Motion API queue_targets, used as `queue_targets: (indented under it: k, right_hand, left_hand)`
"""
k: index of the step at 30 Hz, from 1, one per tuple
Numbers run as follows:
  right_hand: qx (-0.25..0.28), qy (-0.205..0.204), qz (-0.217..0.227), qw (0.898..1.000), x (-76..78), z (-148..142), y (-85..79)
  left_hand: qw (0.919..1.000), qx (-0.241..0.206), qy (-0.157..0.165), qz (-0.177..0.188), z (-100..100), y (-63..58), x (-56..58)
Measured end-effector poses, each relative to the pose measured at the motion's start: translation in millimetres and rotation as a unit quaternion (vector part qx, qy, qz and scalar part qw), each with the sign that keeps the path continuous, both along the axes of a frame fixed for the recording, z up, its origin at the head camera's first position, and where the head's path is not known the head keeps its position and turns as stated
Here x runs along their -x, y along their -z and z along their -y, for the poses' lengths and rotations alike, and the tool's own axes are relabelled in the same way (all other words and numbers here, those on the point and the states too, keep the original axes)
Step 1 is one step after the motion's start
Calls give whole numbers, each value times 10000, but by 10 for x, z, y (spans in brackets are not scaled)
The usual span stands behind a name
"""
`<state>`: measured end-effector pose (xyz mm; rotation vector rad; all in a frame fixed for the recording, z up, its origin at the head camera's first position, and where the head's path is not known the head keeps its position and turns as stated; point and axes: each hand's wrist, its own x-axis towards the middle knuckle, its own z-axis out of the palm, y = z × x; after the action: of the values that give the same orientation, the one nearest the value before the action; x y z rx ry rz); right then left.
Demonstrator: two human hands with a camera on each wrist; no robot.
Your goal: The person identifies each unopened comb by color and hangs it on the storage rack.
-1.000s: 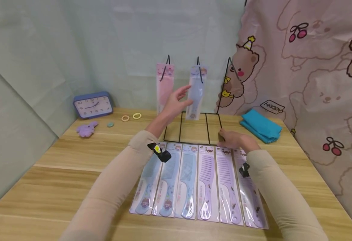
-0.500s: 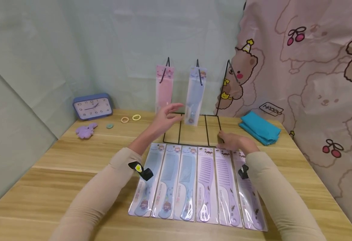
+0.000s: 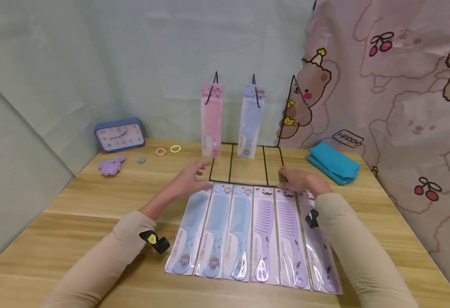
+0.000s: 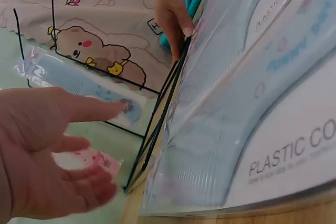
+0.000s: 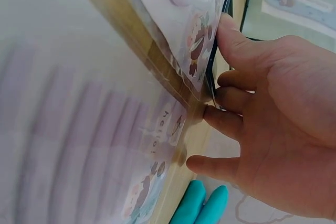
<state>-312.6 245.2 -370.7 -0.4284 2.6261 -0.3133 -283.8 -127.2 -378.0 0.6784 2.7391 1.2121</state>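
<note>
My left hand hovers with fingers spread and nothing in them, by the top edge of the leftmost blue packaged comb. At the front right corner of a black wire display rack, my right hand grips the base wire between thumb and fingers, as the right wrist view shows. Two packaged combs hang from the rack's hooks, a pink one on the left hook and a blue one on the middle hook. Bare is the right hook. More blue combs and purple packaged combs lie in a row before the rack.
At the back left stands a blue clock, with a purple plush-like toy before it. Small rings, orange, yellow and green, lie nearby. A folded turquoise cloth lies right of the rack. Curtains hang behind.
My left hand has drawn away from the hanging blue comb, down and left toward the row of combs. The blue comb swings slightly on its hook. My right hand stays at the rack's corner.
</note>
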Motion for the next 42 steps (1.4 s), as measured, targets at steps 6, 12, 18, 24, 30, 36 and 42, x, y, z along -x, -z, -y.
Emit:
queue_targets:
  k: [6,12,18,24,30,36,42]
  right_hand:
    - [73,-39,-1,10000,8,3,39]
    - [-6,-81,0,10000,15,16,41]
    - [32,-65,9,10000,4,0,23]
    - [5,0,20,10000,19,-13,52]
    - [2,-29,19,10000,19,-12,57]
    - [-17,-5,-15,10000,26,-11,59]
    - [-24,46,-11,10000,9,-18,27]
  left_hand:
    - [9917,1166,-28,538,39,36,-117]
    - [9831,1706,-248,610,91,69,-209]
    - [9768,1909,-341,910,78,63,-217]
    - [9723,1968,-516,1153,94,50,-195]
    - [9758,1823,-477,1113,171,59,-140]
    - [9822,1084,46,1533,362,-10,-37]
    - [9824,212,169,1847,598,-173,37]
